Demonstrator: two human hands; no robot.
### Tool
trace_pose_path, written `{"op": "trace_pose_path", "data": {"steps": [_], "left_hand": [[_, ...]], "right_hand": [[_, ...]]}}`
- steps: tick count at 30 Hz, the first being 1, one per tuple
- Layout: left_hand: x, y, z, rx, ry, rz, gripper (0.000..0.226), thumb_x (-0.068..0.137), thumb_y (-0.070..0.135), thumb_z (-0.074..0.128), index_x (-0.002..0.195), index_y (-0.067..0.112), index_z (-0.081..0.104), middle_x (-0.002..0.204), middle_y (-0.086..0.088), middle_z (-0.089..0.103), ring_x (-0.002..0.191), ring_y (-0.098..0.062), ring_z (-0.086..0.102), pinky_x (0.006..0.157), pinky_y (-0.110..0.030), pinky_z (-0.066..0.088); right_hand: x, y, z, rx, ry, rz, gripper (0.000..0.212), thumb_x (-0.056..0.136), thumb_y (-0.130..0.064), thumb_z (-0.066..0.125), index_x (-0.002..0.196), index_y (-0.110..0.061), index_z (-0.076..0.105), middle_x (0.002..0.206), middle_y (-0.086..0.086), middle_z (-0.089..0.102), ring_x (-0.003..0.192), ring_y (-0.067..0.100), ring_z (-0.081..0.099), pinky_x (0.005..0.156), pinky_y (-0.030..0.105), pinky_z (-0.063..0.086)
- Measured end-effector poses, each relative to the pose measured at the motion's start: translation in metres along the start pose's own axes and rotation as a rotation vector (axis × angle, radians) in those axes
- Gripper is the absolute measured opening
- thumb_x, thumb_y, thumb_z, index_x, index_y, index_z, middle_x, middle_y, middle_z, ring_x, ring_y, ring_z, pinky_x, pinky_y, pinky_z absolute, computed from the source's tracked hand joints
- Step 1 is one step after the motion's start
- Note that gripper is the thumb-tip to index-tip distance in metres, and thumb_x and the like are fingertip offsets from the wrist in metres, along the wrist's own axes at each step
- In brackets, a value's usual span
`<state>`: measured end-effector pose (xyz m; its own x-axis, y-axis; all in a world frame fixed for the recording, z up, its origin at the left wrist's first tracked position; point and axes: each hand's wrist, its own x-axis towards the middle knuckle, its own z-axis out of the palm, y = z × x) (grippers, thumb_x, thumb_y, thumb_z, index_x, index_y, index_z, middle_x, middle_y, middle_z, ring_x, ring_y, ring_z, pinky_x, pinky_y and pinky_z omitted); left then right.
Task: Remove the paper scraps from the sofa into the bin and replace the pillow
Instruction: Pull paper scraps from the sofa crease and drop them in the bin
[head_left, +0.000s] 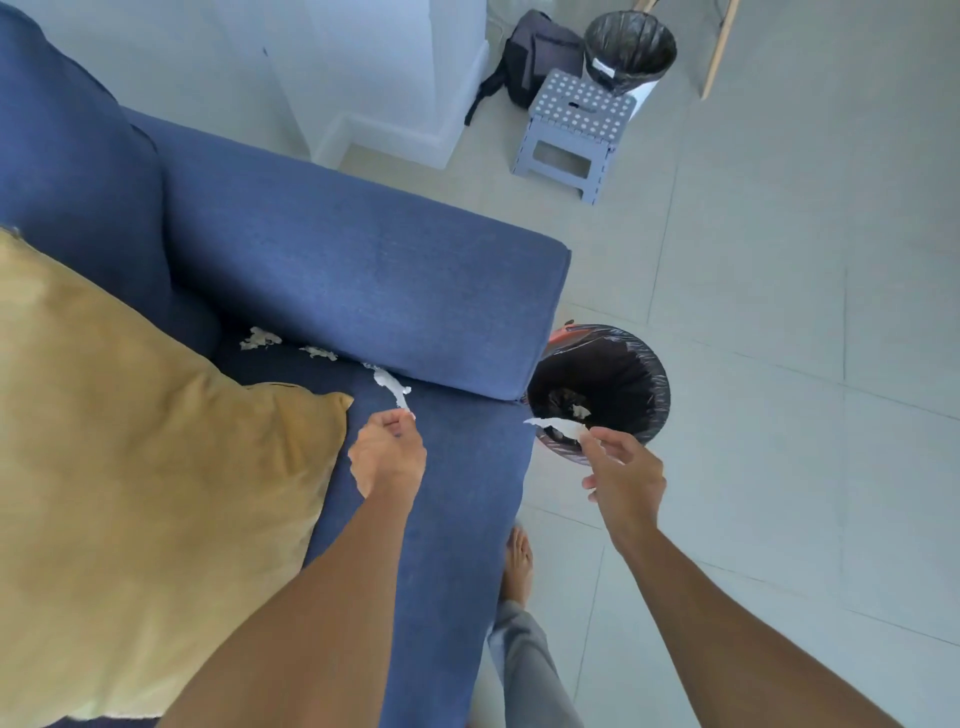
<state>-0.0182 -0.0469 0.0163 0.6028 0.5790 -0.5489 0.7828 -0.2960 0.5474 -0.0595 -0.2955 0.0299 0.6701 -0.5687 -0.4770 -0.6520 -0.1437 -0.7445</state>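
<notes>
My left hand (387, 454) pinches the near end of a long white paper scrap (392, 387) lying on the blue sofa (363, 270) seat beside the armrest. My right hand (626, 475) holds another white scrap (558, 427) over the near rim of the bin (647, 374), which is lined with a black bag and stands on the floor past the sofa's armrest. Some paper lies inside the bin. Two more scraps, one (258, 338) and another (319, 353), rest along the seat crease. A mustard-yellow pillow (130, 467) lies on the seat at the left.
A second black-lined bin (628, 49) stands at the far wall behind a grey dotted step stool (576, 130) and a dark backpack (537, 57). A white column (374, 78) rises behind the sofa. My bare foot (518, 564) is on the tiled floor by the sofa front.
</notes>
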Motion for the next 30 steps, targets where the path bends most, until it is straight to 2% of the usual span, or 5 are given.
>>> {"op": "trace_pose_path", "data": {"steps": [5,10,13,20,30], "left_hand": [[-0.06,0.019,0.039,-0.034,-0.248,0.159,0.008,0.099,0.043,0.065,0.094,0.042,0.07,0.09,0.024,0.071,0.063,-0.012,0.078,0.081,-0.049,0.066],[-0.086,0.054,0.1,-0.067,-0.465,0.214,0.01,0.085,0.057,0.069,0.085,0.049,0.076,0.084,0.033,0.075,0.09,-0.027,0.08,0.078,-0.049,0.068],[-0.088,0.076,0.133,-0.1,-0.492,0.237,0.01,0.091,0.051,0.07,0.082,0.048,0.075,0.083,0.033,0.075,0.071,-0.017,0.081,0.081,-0.05,0.067],[-0.084,0.123,0.19,0.006,-0.625,0.293,0.015,0.099,0.039,0.072,0.111,0.03,0.077,0.097,0.02,0.074,0.063,-0.01,0.079,0.05,-0.018,0.056],[-0.055,0.137,0.23,-0.005,-0.612,0.15,0.044,0.102,0.033,0.068,0.146,0.028,0.061,0.14,0.005,0.07,0.072,-0.016,0.083,0.071,-0.039,0.07]], "right_hand": [[0.016,-0.014,-0.032,0.027,0.031,0.026,0.014,0.092,-0.037,0.079,0.102,-0.027,0.081,0.1,-0.001,0.08,0.053,0.016,0.068,0.048,0.028,0.053],[0.053,-0.027,-0.057,0.068,0.044,0.058,0.017,0.088,-0.042,0.083,0.096,-0.028,0.081,0.098,-0.008,0.078,0.041,0.004,0.062,0.046,0.026,0.053],[0.083,-0.03,-0.066,0.07,0.037,0.077,0.018,0.086,-0.045,0.084,0.094,-0.029,0.08,0.097,-0.008,0.078,0.042,0.005,0.063,0.048,0.025,0.053],[0.149,-0.028,-0.068,0.026,-0.035,0.126,0.021,0.085,-0.048,0.084,0.098,-0.031,0.08,0.094,-0.004,0.081,0.051,0.009,0.069,0.051,0.024,0.056],[0.204,-0.024,-0.079,-0.017,-0.168,0.236,0.041,0.096,-0.037,0.071,0.136,-0.027,0.071,0.124,-0.007,0.074,0.066,0.014,0.081,0.056,0.026,0.055]]}}
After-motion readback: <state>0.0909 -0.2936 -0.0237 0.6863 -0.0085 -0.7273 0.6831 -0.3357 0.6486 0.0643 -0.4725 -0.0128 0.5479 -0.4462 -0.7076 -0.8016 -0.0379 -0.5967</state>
